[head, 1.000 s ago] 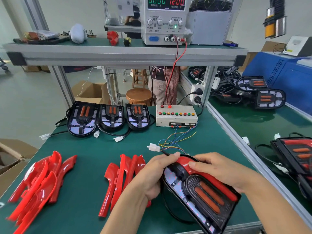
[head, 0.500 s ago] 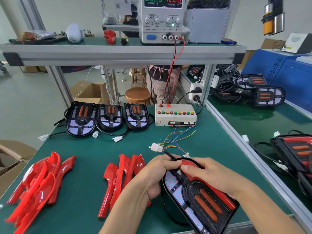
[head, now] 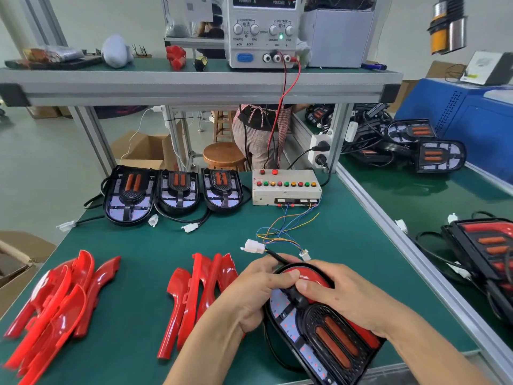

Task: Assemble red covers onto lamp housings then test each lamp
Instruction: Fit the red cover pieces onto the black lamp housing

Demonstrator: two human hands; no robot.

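Both hands clamped the lamp housing (head: 319, 329) at the tabletop's (head: 138, 245) near edge: left hand (head: 249, 295) gripped its side, right hand (head: 344, 295) pressed the red cover (head: 308, 276). Even thumb pressure along the rim should seat it.

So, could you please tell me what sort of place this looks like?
Most likely a lamp assembly and test bench in a factory: bare lamp housings lined up, piles of red covers awaiting fitting, and a power supply wired to a button test box.
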